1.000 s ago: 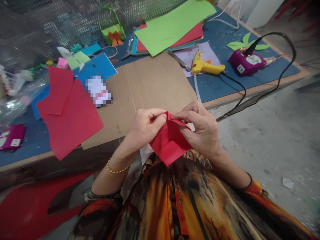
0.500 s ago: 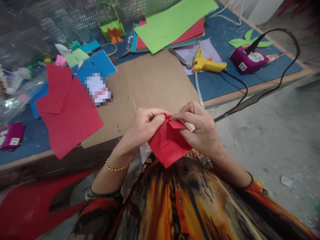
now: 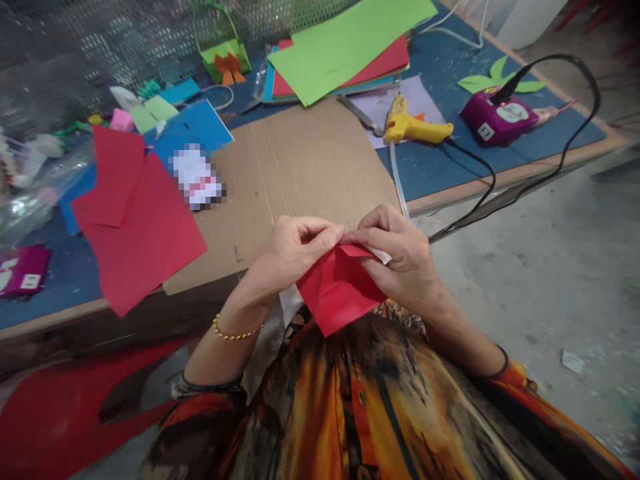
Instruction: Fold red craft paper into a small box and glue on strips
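Observation:
A red paper piece (image 3: 337,287), creased and folded over along its top edge, hangs between my two hands in front of my body. My left hand (image 3: 303,253) pinches its upper left edge between thumb and fingers. On the other side, my right hand (image 3: 397,253) grips the upper right edge, its fingertips almost meeting those of the left. Both thumbs and fingers partly hide the fold at the top. Something white shows behind the paper near the right fingers; I cannot make out what it is.
A cardboard sheet (image 3: 300,167) lies on the blue table, with red sheets (image 3: 150,233) to its left. A yellow glue gun (image 3: 415,127), a knife (image 3: 360,115) and a purple power box (image 3: 497,120) with a looping black cable are at the right. Green paper (image 3: 350,47) tops a stack behind.
My left fingertips have slid right along the paper's top edge, closer to my right fingers, covering the fold. The paper's lower corner has shifted slightly left.

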The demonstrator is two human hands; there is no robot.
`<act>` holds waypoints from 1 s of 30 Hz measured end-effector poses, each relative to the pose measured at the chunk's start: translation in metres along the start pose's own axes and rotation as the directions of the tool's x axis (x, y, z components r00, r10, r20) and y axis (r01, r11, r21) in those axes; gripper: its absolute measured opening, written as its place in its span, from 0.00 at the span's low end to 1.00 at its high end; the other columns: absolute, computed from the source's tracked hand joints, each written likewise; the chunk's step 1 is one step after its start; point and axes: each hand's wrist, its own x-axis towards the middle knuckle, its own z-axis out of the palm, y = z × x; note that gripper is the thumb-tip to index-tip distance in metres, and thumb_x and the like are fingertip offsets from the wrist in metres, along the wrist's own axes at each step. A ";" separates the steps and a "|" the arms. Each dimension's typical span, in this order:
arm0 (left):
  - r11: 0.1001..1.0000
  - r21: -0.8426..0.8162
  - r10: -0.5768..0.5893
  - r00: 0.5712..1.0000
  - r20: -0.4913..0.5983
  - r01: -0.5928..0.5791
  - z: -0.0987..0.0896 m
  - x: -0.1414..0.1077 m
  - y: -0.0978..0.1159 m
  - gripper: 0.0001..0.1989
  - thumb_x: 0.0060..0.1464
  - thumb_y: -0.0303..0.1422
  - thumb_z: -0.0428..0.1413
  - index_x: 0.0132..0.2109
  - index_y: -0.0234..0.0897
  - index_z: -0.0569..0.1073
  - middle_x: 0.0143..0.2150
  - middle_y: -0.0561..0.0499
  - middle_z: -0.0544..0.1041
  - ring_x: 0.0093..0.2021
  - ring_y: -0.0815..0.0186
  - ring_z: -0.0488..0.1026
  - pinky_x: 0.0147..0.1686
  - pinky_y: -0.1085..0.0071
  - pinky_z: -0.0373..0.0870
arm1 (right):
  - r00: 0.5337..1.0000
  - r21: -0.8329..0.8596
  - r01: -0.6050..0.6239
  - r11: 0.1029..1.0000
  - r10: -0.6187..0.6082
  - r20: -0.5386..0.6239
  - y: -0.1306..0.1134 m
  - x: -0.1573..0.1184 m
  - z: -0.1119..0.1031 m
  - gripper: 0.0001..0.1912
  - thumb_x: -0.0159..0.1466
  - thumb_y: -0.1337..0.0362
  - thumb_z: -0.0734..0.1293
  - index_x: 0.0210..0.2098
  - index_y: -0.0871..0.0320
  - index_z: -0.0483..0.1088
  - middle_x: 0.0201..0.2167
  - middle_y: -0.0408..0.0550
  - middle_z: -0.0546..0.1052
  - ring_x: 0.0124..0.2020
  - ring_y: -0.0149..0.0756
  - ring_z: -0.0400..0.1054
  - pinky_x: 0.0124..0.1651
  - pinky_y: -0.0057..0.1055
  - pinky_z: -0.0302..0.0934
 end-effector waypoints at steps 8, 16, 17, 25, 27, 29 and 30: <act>1.000 0.029 0.009 1.000 -0.005 -0.009 -0.001 -0.002 -0.002 0.13 0.59 0.33 0.56 0.32 0.35 0.83 0.30 0.50 0.83 0.30 0.69 0.75 0.25 0.78 0.68 | 1.000 0.003 -0.011 1.000 0.011 0.026 -0.001 -0.004 0.001 0.19 0.62 0.77 0.66 0.44 0.50 0.81 0.38 0.45 0.76 0.39 0.36 0.72 0.40 0.37 0.69; 1.000 0.022 0.000 0.999 -0.036 0.001 0.001 -0.003 -0.003 0.13 0.54 0.28 0.57 0.38 0.36 0.87 0.35 0.50 0.87 0.33 0.68 0.80 0.30 0.77 0.73 | 1.000 -0.020 -0.019 1.000 0.020 0.023 -0.003 -0.005 0.002 0.17 0.62 0.77 0.66 0.43 0.51 0.80 0.38 0.45 0.76 0.40 0.37 0.73 0.40 0.36 0.68; 1.000 0.028 0.007 0.999 -0.039 -0.006 0.001 -0.002 -0.003 0.13 0.53 0.28 0.57 0.38 0.36 0.87 0.35 0.50 0.87 0.33 0.68 0.80 0.30 0.77 0.73 | 0.999 -0.029 -0.018 0.999 0.018 0.026 -0.003 -0.005 0.003 0.17 0.61 0.77 0.67 0.43 0.51 0.79 0.38 0.46 0.76 0.40 0.37 0.73 0.40 0.36 0.68; 0.998 0.060 0.011 0.998 -0.062 -0.008 -0.002 -0.007 0.002 0.13 0.55 0.29 0.58 0.39 0.36 0.88 0.34 0.49 0.87 0.31 0.67 0.80 0.28 0.77 0.74 | 1.000 0.043 -0.003 0.999 0.002 0.025 -0.009 -0.003 -0.015 0.12 0.72 0.55 0.70 0.51 0.51 0.79 0.43 0.50 0.80 0.42 0.39 0.75 0.43 0.38 0.72; 0.996 0.092 0.012 0.998 -0.062 -0.007 -0.003 -0.010 0.006 0.13 0.56 0.30 0.58 0.40 0.36 0.88 0.34 0.49 0.87 0.31 0.67 0.80 0.28 0.78 0.74 | 0.999 0.048 -0.028 0.998 0.030 -0.028 -0.007 -0.001 -0.024 0.10 0.74 0.55 0.68 0.48 0.49 0.81 0.41 0.50 0.81 0.41 0.39 0.76 0.41 0.38 0.72; 0.991 0.131 0.031 0.997 -0.072 -0.022 -0.004 -0.014 0.009 0.14 0.57 0.29 0.58 0.44 0.37 0.88 0.36 0.49 0.88 0.32 0.68 0.79 0.29 0.78 0.74 | 0.996 0.032 -0.067 0.997 0.068 -0.053 -0.003 0.002 -0.031 0.09 0.74 0.58 0.69 0.43 0.48 0.82 0.37 0.48 0.82 0.37 0.39 0.76 0.40 0.39 0.73; 0.987 0.158 0.051 0.995 -0.085 -0.037 -0.004 -0.015 0.010 0.15 0.58 0.29 0.57 0.47 0.37 0.88 0.37 0.49 0.88 0.32 0.68 0.79 0.29 0.77 0.74 | 0.996 0.032 -0.075 0.997 0.076 -0.043 0.000 0.003 -0.034 0.08 0.73 0.59 0.70 0.41 0.48 0.83 0.36 0.48 0.82 0.36 0.39 0.76 0.39 0.39 0.73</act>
